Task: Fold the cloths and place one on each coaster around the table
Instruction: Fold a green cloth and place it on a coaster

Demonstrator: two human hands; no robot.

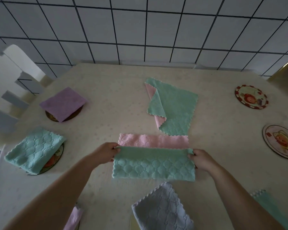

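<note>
Green-and-pink cloth mid-fold at the table's near middle.
Left hand and right hand each pinch a corner, grip clamped on it. Next, probably: finish folding, carry it to the bare coaster far right of the cloth.

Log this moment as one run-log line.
step: folding | left hand + right hand: pinching green-and-pink cloth corners | right coasters: bare
</note>
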